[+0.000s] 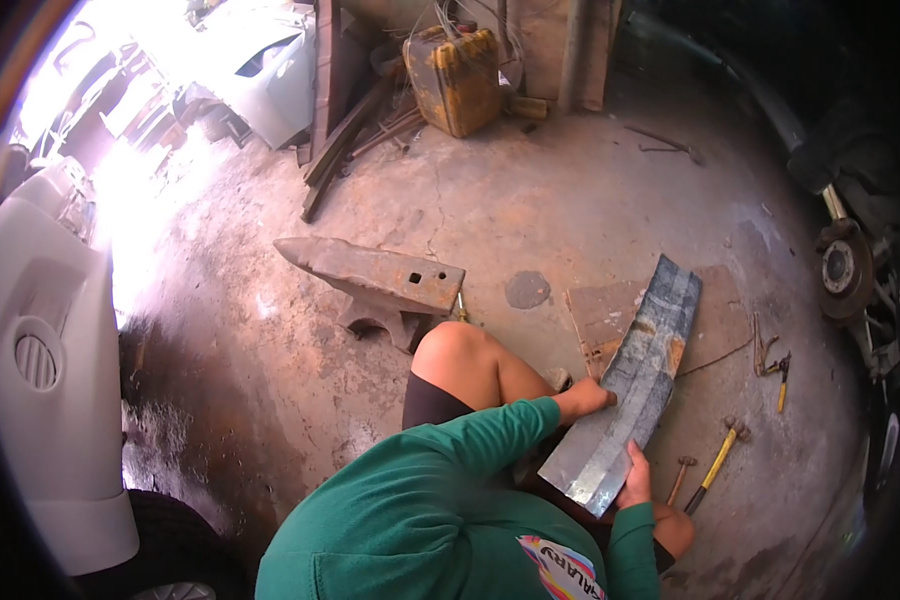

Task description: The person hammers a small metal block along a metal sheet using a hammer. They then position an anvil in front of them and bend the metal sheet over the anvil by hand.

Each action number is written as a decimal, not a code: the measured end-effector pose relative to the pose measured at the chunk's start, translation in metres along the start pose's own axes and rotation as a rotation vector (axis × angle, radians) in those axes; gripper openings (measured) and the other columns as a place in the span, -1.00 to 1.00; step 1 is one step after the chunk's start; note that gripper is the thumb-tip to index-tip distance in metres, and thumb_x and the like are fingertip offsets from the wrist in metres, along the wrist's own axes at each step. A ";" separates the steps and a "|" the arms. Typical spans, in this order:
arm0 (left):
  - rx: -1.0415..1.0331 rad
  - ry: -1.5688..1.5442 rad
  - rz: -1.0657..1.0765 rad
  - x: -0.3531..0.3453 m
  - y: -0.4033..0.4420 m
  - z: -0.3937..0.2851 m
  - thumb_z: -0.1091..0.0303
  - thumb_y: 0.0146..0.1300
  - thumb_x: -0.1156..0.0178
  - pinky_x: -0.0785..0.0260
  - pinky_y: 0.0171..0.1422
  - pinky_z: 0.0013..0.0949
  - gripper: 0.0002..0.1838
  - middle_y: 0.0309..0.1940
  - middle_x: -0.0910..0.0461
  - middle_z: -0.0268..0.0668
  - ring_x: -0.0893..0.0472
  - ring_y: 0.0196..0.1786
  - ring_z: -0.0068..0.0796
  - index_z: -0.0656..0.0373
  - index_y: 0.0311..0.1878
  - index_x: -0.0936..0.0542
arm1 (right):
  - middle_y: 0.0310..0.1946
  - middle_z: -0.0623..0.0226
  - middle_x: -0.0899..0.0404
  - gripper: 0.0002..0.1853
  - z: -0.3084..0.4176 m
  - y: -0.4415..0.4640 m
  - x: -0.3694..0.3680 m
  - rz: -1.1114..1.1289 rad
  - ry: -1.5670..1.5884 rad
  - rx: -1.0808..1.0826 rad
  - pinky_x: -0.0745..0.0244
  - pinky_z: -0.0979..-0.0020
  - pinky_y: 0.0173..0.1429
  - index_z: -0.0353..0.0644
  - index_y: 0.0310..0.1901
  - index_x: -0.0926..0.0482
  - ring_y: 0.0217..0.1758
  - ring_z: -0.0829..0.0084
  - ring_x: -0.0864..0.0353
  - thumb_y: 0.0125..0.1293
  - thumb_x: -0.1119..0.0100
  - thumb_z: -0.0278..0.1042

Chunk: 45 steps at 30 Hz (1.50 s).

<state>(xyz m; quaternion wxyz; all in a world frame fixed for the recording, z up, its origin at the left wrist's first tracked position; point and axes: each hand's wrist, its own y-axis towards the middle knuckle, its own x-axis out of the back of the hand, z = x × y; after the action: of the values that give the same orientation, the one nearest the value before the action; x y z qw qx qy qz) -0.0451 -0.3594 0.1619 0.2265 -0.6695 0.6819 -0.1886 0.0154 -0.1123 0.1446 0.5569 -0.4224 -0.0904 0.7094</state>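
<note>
Bent metal strip (pixel 625 408) is being gripped right of the floor's (pixel 510 210) middle, hands apart: left hand (pixel 582 400) on one long edge, right hand (pixel 634 482) opposite, nearer the end. Tilt is probably being controlled this way.

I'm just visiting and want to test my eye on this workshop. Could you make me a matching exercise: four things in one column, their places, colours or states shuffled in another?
1. Anvil
2. Jerrycan
3. Metal sheet
4. Brake disc

A. Touched by both hands
B. At the far right of the picture
C. Pointed at one end
D. Dirty yellow

Pairs: 1-C, 2-D, 3-A, 4-B
</note>
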 end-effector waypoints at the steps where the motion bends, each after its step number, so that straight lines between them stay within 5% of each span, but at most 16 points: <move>1: 0.001 0.002 0.003 -0.001 0.004 0.003 0.21 0.16 -0.44 -0.61 0.29 -0.12 -0.32 0.13 -0.78 0.10 -0.79 0.13 -0.07 0.45 0.31 -0.66 | 0.31 0.06 -0.70 -0.36 0.000 0.000 0.001 -0.002 0.002 0.001 -0.49 0.02 0.55 -0.30 0.45 -0.51 0.34 0.03 -0.69 0.58 -0.25 0.05; 6: -0.062 0.094 -0.029 -0.001 0.007 0.007 0.15 0.16 -0.46 -0.59 0.36 -0.06 -0.16 0.23 -0.72 0.20 -0.75 0.25 0.09 0.45 0.46 -0.49 | 0.31 0.05 -0.70 -0.40 -0.001 0.003 0.006 -0.041 0.032 -0.048 -0.50 0.02 0.54 -0.31 0.43 -0.52 0.34 0.03 -0.69 0.60 -0.23 -0.01; 8: -0.279 0.425 -0.250 -0.004 0.012 0.012 0.15 0.22 -0.46 -0.56 0.43 -0.01 -0.09 0.29 -0.66 0.27 -0.69 0.31 0.26 0.36 0.57 -0.35 | 0.31 0.05 -0.70 -0.42 -0.008 0.012 0.014 -0.037 0.011 0.011 -0.51 0.02 0.53 -0.32 0.42 -0.53 0.34 0.03 -0.69 0.60 -0.23 -0.04; 10: -0.726 0.488 -0.410 0.027 -0.017 -0.013 0.17 0.31 -0.44 -0.51 0.50 0.05 -0.09 0.34 -0.62 0.27 -0.64 0.33 0.38 0.22 0.65 -0.28 | 0.30 0.04 -0.70 -0.44 -0.008 0.012 0.021 -0.053 0.001 0.070 -0.52 0.02 0.52 -0.33 0.42 -0.54 0.34 0.04 -0.70 0.60 -0.24 -0.07; 12: -0.580 0.332 -0.229 0.090 -0.094 -0.093 0.17 0.31 -0.51 -0.68 0.20 -0.02 -0.06 0.34 -0.65 0.07 -0.75 0.23 0.10 -0.04 0.71 -0.29 | 0.31 0.03 -0.67 -0.43 0.001 0.002 0.011 -0.022 -0.022 0.052 -0.55 0.01 0.48 -0.33 0.45 -0.49 0.32 0.06 -0.70 0.56 -0.28 -0.18; 13: -0.714 0.413 -0.314 0.129 -0.102 -0.101 0.25 0.32 -0.52 -0.71 0.11 -0.15 -0.07 0.40 -0.65 0.02 -0.77 0.22 -0.03 -0.04 0.71 -0.30 | 0.29 0.03 -0.69 -0.44 0.001 0.001 0.011 -0.017 -0.019 0.061 -0.55 0.02 0.47 -0.36 0.43 -0.51 0.31 0.05 -0.71 0.54 -0.29 -0.20; 15: -0.751 0.625 -0.516 0.217 -0.133 -0.127 0.30 0.28 -0.55 -0.68 0.26 -0.15 -0.10 0.37 -0.66 -0.03 -0.72 0.32 -0.09 0.09 0.66 -0.38 | 0.27 0.03 -0.70 -0.44 0.003 0.000 0.012 -0.033 -0.018 0.050 -0.56 0.03 0.47 -0.38 0.41 -0.52 0.30 0.05 -0.72 0.53 -0.30 -0.21; 17: -0.701 0.893 -0.744 0.311 -0.157 -0.131 0.30 0.19 -0.59 -0.61 0.40 -0.04 -0.04 0.40 -0.63 0.05 -0.66 0.41 -0.01 0.14 0.65 -0.38 | 0.26 0.03 -0.71 -0.45 0.005 0.005 0.011 -0.036 -0.020 0.038 -0.56 0.03 0.46 -0.40 0.40 -0.53 0.30 0.06 -0.72 0.52 -0.30 -0.21; 18: -0.577 0.977 -0.783 0.348 -0.179 -0.132 0.23 0.10 -0.63 -0.44 0.60 -0.02 0.06 0.47 -0.56 0.10 -0.55 0.51 0.16 0.04 0.68 -0.33 | 0.25 0.03 -0.72 -0.45 0.005 0.007 0.013 -0.037 -0.025 0.035 -0.56 0.04 0.46 -0.42 0.38 -0.54 0.29 0.06 -0.73 0.51 -0.31 -0.22; 22: 0.117 1.608 -0.715 0.438 -0.225 -0.104 0.08 -0.20 -0.81 -0.21 0.75 0.27 0.44 0.72 -0.20 0.07 -0.14 0.78 0.14 -0.06 0.78 -0.15 | 0.23 0.02 -0.73 -0.46 0.006 0.008 0.010 -0.064 -0.045 0.027 -0.57 0.05 0.45 -0.44 0.35 -0.56 0.26 0.07 -0.74 0.48 -0.31 -0.25; 26: 0.161 1.608 -0.546 0.503 -0.224 -0.063 0.06 -0.29 -0.85 -0.12 0.77 0.40 0.53 0.74 -0.17 0.01 -0.10 0.81 0.08 -0.10 0.79 -0.11 | 0.19 0.02 -0.75 -0.50 0.008 0.008 0.003 -0.092 -0.039 0.008 -0.59 0.06 0.44 -0.45 0.32 -0.59 0.25 0.07 -0.76 0.48 -0.30 -0.26; 36: 0.148 1.346 -0.798 0.559 -0.239 -0.033 -0.14 -0.37 -0.81 -0.12 0.77 0.26 0.43 0.59 -0.40 0.01 -0.30 0.71 0.04 -0.02 0.68 -0.33 | 0.17 -0.01 -0.76 -0.51 0.012 0.004 -0.005 -0.136 -0.093 -0.011 -0.64 0.02 0.39 -0.44 0.31 -0.60 0.20 0.04 -0.79 0.51 -0.27 -0.24; 45: 0.107 1.418 -0.901 0.585 -0.225 -0.004 0.14 -0.33 -0.83 -0.25 0.68 0.14 0.13 0.37 -0.60 -0.08 -0.52 0.53 0.03 0.07 0.42 -0.45 | 0.19 -0.02 -0.75 -0.50 0.006 0.007 0.001 -0.154 -0.071 -0.033 -0.61 0.03 0.44 -0.44 0.33 -0.59 0.22 0.03 -0.78 0.53 -0.26 -0.22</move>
<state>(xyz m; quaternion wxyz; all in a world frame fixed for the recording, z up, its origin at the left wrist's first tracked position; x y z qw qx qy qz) 0.1382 -0.9514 0.2587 -0.3208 -0.5889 0.3205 -0.6690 0.0067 -0.1118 0.1435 0.5993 -0.3978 -0.1537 0.6775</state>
